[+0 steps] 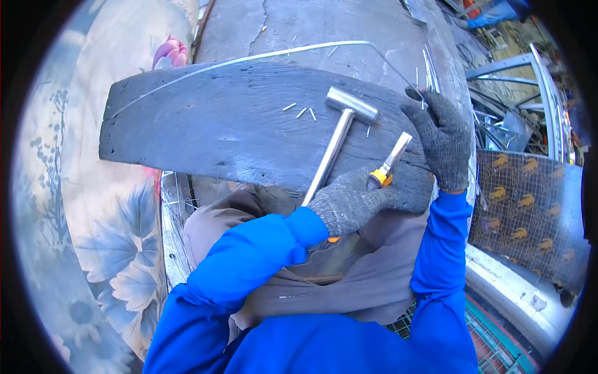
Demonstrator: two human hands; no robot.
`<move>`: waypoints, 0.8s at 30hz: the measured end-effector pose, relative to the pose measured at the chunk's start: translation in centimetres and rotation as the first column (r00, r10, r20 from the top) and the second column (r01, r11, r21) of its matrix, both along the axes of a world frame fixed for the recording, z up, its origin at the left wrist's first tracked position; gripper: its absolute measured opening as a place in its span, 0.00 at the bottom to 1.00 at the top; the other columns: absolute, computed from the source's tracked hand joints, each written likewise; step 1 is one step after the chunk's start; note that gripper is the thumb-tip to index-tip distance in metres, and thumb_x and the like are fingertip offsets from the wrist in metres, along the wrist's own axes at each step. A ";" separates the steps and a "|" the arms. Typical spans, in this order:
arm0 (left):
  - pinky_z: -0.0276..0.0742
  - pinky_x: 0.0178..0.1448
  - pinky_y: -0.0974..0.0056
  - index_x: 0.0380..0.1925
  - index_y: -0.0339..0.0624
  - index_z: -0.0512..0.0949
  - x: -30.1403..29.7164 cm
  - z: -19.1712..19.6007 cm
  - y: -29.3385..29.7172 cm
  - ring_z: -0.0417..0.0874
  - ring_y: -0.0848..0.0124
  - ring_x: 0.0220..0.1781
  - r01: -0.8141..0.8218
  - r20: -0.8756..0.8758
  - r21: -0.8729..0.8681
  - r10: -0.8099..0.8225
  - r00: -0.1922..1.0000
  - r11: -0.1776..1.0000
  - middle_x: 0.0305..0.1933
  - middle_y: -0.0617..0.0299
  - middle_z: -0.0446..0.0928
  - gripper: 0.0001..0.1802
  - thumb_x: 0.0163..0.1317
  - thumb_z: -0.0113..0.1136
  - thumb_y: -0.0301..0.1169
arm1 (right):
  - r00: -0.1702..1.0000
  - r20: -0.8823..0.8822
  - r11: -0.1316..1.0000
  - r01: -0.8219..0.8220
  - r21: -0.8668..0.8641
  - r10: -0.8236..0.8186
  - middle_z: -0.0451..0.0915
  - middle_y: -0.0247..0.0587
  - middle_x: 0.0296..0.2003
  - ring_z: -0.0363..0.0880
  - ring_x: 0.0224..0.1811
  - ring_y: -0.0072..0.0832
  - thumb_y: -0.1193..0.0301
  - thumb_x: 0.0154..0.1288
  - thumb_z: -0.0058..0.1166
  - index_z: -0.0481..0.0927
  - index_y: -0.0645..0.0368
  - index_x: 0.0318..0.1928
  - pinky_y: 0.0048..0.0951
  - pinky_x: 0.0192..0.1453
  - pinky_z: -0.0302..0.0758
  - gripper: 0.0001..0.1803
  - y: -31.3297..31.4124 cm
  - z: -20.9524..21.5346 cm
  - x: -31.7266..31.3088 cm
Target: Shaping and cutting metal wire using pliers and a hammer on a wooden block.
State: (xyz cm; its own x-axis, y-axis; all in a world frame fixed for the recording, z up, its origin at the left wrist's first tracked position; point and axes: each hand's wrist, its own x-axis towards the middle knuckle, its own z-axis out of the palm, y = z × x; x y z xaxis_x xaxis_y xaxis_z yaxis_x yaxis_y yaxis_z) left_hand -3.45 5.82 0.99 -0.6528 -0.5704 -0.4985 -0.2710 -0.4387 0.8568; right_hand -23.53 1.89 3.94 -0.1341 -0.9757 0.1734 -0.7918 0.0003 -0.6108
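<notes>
A long dark wooden board (218, 134) lies crosswise in front of me, over my lap. My left hand (350, 202), in a grey knit glove, is closed round the yellow and black handle of a chisel (397, 149). The chisel's flat blade points up and to the right. Beside that hand a metal hammer (336, 143) rests on the board, head away from me. My right hand (445, 137), also gloved, pinches the end of a long thin metal strip (299, 48). The strip bends sharply and arcs left over the board. Short cut metal pieces (301, 113) lie near the hammer head.
More thin metal strips (430, 71) lie beyond my right hand. A grey slab (324, 22) extends behind the board. On the left hangs or lies a flower-printed sheet (112, 206). Metal frames (536, 93) and a patterned panel (523, 212) stand at the right. A blue sleeve (498, 14) shows at the upper right.
</notes>
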 end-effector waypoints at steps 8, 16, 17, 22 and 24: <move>0.73 0.39 0.58 0.46 0.32 0.80 -0.8 -2.9 1.7 0.75 0.73 0.31 -0.175 -0.165 -0.282 0.132 0.977 0.943 0.25 0.59 0.76 0.24 0.66 0.67 0.45 | 0.990 0.140 0.999 -0.002 0.045 -0.005 0.84 0.49 0.52 0.86 0.51 0.36 0.55 0.65 0.65 0.84 0.57 0.56 0.34 0.55 0.80 0.24 -0.2 -1.9 -1.1; 0.75 0.56 0.64 0.56 0.36 0.77 -0.3 0.6 0.3 0.78 0.74 0.48 0.105 0.025 -0.047 -0.104 0.994 0.993 0.45 0.56 0.81 0.24 0.68 0.66 0.41 | 0.984 0.069 0.986 -0.166 -0.015 0.167 0.84 0.50 0.53 0.86 0.48 0.37 0.59 0.67 0.63 0.80 0.54 0.61 0.35 0.52 0.81 0.25 0.3 -2.9 -1.5; 0.74 0.58 0.64 0.57 0.37 0.76 -0.3 0.7 0.2 0.78 0.74 0.51 0.128 0.049 -0.033 -0.126 0.991 0.991 0.48 0.56 0.81 0.24 0.68 0.66 0.40 | 0.983 0.062 0.984 -0.175 0.018 0.174 0.83 0.49 0.53 0.86 0.48 0.37 0.59 0.68 0.62 0.80 0.52 0.62 0.36 0.52 0.81 0.25 0.2 -2.9 -1.8; 0.75 0.57 0.64 0.60 0.37 0.74 -0.5 -0.1 0.0 0.77 0.75 0.51 0.112 0.019 -0.057 -0.111 0.994 0.992 0.48 0.57 0.81 0.26 0.68 0.66 0.40 | 0.989 0.031 0.988 -0.145 0.055 0.143 0.82 0.47 0.56 0.84 0.55 0.39 0.57 0.70 0.58 0.79 0.49 0.63 0.36 0.57 0.80 0.24 -0.6 -3.2 -2.5; 0.75 0.57 0.64 0.62 0.37 0.74 -0.7 -0.4 -0.3 0.77 0.75 0.51 0.130 0.044 -0.045 -0.128 0.991 0.991 0.48 0.57 0.81 0.27 0.68 0.66 0.40 | 0.983 -0.003 0.983 -0.184 -0.003 0.184 0.82 0.47 0.57 0.83 0.57 0.39 0.57 0.71 0.57 0.80 0.50 0.62 0.35 0.60 0.79 0.23 -1.4 -3.8 -3.3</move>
State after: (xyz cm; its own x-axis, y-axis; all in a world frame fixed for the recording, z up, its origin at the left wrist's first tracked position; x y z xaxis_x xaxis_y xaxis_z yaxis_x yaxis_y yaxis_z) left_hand -4.17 5.50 0.62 -0.7018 -0.5066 -0.5009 -0.3580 -0.3571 0.8628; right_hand -26.80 0.45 0.16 0.0478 -0.9831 0.1767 -0.7799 -0.1473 -0.6083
